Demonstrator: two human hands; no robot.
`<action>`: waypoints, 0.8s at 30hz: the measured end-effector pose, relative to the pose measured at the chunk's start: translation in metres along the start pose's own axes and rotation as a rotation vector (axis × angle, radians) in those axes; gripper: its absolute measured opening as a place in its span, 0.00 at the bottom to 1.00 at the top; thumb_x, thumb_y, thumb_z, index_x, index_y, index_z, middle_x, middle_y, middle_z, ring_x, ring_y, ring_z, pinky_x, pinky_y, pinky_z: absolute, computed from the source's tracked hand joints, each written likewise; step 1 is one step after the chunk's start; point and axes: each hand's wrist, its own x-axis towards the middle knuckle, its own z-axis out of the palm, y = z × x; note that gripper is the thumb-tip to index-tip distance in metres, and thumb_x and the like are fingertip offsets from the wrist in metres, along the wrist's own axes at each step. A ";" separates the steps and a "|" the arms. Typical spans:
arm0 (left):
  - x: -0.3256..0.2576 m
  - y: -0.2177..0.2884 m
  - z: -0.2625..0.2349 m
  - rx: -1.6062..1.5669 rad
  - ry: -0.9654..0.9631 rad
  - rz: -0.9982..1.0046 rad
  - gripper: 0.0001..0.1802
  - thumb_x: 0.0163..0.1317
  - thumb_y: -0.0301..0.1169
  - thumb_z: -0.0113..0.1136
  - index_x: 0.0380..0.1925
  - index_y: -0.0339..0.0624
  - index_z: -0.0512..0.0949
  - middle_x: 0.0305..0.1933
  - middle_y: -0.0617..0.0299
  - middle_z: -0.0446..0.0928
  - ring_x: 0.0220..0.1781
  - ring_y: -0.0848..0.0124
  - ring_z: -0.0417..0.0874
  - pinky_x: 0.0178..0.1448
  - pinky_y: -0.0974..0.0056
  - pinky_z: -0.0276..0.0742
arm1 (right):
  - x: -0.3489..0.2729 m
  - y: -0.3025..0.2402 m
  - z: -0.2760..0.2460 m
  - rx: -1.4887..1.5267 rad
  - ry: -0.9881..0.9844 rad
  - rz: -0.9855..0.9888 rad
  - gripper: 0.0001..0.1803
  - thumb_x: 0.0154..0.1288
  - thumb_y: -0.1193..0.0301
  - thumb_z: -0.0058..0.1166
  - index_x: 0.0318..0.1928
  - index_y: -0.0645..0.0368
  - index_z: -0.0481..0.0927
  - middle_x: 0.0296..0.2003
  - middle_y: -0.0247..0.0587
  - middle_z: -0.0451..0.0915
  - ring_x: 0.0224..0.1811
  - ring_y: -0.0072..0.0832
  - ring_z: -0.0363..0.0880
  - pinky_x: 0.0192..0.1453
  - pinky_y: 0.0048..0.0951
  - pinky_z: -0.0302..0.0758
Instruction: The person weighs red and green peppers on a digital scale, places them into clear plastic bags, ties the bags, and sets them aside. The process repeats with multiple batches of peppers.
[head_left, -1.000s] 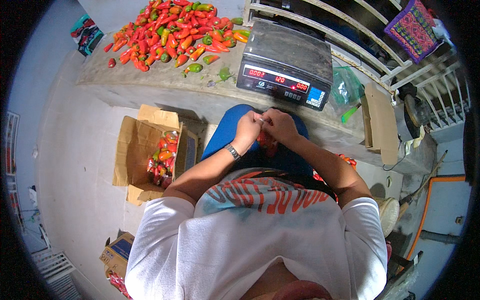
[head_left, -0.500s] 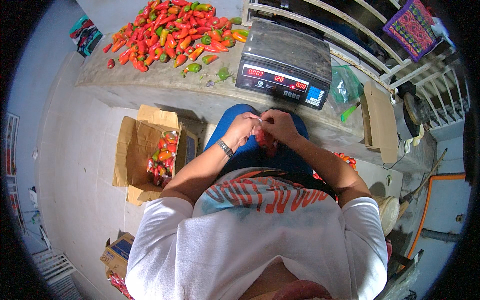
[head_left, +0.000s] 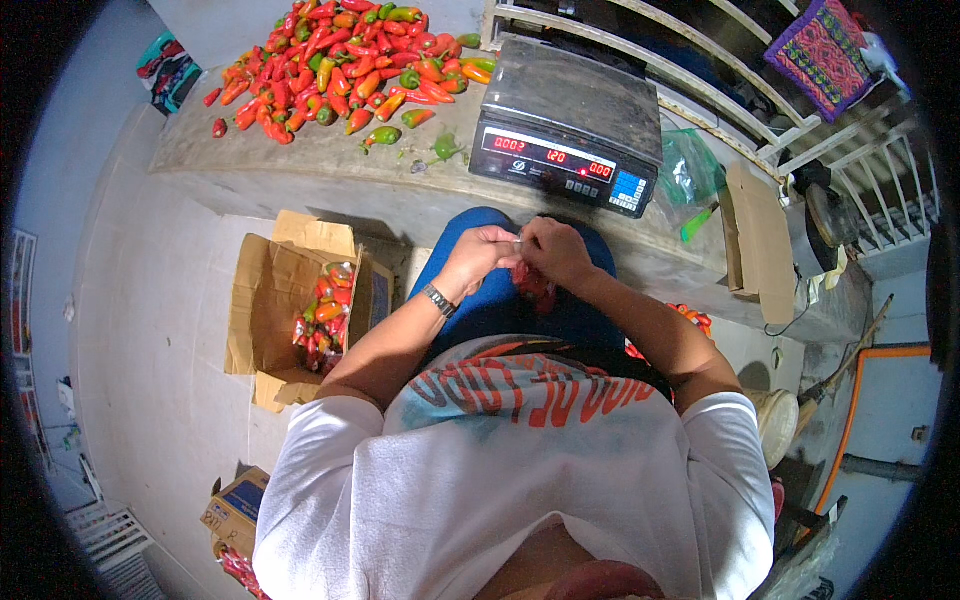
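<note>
At the left of the frame, an open carton (head_left: 255,305) is standing on the floor and holding bagged peppers (head_left: 330,312); above it, toward the upper left, loose peppers (head_left: 345,70) are lying heaped on the grey surface (head_left: 270,188). At centre, the left hand (head_left: 485,257) is pinching at the top of a bag of red peppers (head_left: 536,290), which is sitting low over the blue-trousered lap; whether it is resting there or hanging clear cannot be told. Directly beside, the right hand (head_left: 555,250) is clamping the same gathered top, fingertips meeting the left's and partly hiding the neck. The bag is judged to be carrying modest weight, with thin, slippery film yielding around firm but bruisable contents; the twisted neck is offering the soundest hold, with a palm beneath. Right of centre, a black scale (head_left: 572,120) is occupying the surface.
</note>
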 end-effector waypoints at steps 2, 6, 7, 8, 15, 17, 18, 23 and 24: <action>0.002 0.001 -0.004 0.035 -0.037 -0.002 0.04 0.56 0.23 0.54 0.32 0.35 0.73 0.29 0.61 0.76 0.27 0.75 0.77 0.30 0.74 0.71 | 0.001 0.000 -0.002 0.034 0.008 -0.001 0.12 0.54 0.63 0.48 0.26 0.61 0.73 0.27 0.51 0.74 0.31 0.48 0.75 0.36 0.44 0.71; 0.011 0.000 -0.008 -0.139 -0.206 -0.045 0.03 0.57 0.26 0.54 0.32 0.39 0.74 0.31 0.64 0.75 0.30 0.76 0.77 0.34 0.72 0.72 | 0.000 0.004 -0.001 0.096 0.004 0.036 0.11 0.53 0.65 0.48 0.26 0.61 0.73 0.26 0.51 0.74 0.32 0.48 0.74 0.37 0.43 0.70; 0.016 -0.001 -0.013 -0.202 -0.281 -0.070 0.03 0.58 0.26 0.53 0.32 0.40 0.74 0.31 0.65 0.75 0.30 0.76 0.77 0.34 0.72 0.71 | 0.000 0.002 -0.003 0.125 0.004 0.033 0.11 0.53 0.65 0.48 0.26 0.61 0.73 0.26 0.51 0.74 0.32 0.47 0.74 0.37 0.43 0.70; 0.019 -0.002 -0.017 -0.264 -0.356 -0.095 0.03 0.58 0.27 0.53 0.32 0.41 0.74 0.31 0.66 0.75 0.30 0.76 0.76 0.35 0.71 0.71 | -0.001 0.001 -0.004 0.154 0.004 0.031 0.11 0.53 0.66 0.48 0.26 0.61 0.73 0.26 0.51 0.74 0.32 0.47 0.74 0.37 0.42 0.70; 0.025 -0.001 -0.001 -0.269 -0.215 -0.233 0.03 0.58 0.30 0.53 0.31 0.44 0.75 0.27 0.70 0.74 0.26 0.78 0.73 0.32 0.73 0.67 | -0.011 -0.005 -0.015 0.181 0.132 0.021 0.08 0.52 0.70 0.50 0.29 0.61 0.72 0.28 0.50 0.73 0.35 0.47 0.73 0.39 0.41 0.70; 0.020 0.006 0.008 -0.234 -0.138 -0.258 0.04 0.58 0.30 0.54 0.26 0.46 0.76 0.25 0.70 0.73 0.25 0.80 0.70 0.31 0.74 0.64 | -0.013 -0.002 -0.020 0.135 0.154 -0.025 0.08 0.52 0.70 0.50 0.30 0.61 0.73 0.29 0.49 0.73 0.36 0.47 0.73 0.39 0.41 0.70; 0.019 0.007 0.011 -0.220 -0.114 -0.256 0.04 0.58 0.30 0.54 0.26 0.45 0.76 0.24 0.70 0.73 0.24 0.80 0.69 0.30 0.74 0.64 | -0.014 -0.003 -0.022 0.140 0.147 -0.010 0.08 0.52 0.69 0.50 0.30 0.61 0.73 0.30 0.49 0.73 0.36 0.47 0.73 0.40 0.40 0.70; 0.007 0.008 0.032 -0.208 0.030 -0.126 0.06 0.58 0.30 0.53 0.26 0.42 0.76 0.23 0.68 0.73 0.23 0.79 0.70 0.28 0.74 0.64 | -0.018 -0.004 -0.032 0.092 0.104 0.027 0.09 0.52 0.67 0.51 0.27 0.61 0.75 0.29 0.48 0.73 0.36 0.45 0.73 0.40 0.40 0.71; 0.007 0.005 0.036 -0.201 0.048 -0.085 0.06 0.59 0.30 0.52 0.28 0.41 0.76 0.24 0.67 0.74 0.24 0.79 0.71 0.28 0.74 0.66 | -0.018 -0.004 -0.034 0.077 0.079 0.060 0.10 0.52 0.66 0.51 0.27 0.61 0.76 0.29 0.48 0.73 0.36 0.45 0.74 0.40 0.40 0.71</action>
